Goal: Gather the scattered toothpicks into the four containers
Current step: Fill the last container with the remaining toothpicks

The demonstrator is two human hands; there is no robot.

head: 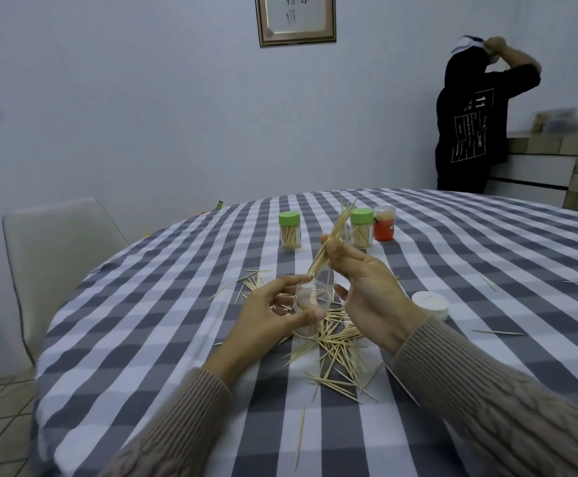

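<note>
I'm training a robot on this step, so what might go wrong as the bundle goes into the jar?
The right hand pinches a loose, fanned toothpick bundle; stray tips may miss the mouth of the clear jar and scatter. The left hand holds that jar tilted above the toothpick pile, so inserted toothpicks might slide out.

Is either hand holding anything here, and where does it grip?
The left hand holds the clear container round its side wall. The right hand pinches a toothpick bundle near its middle between thumb and fingertips.
</note>
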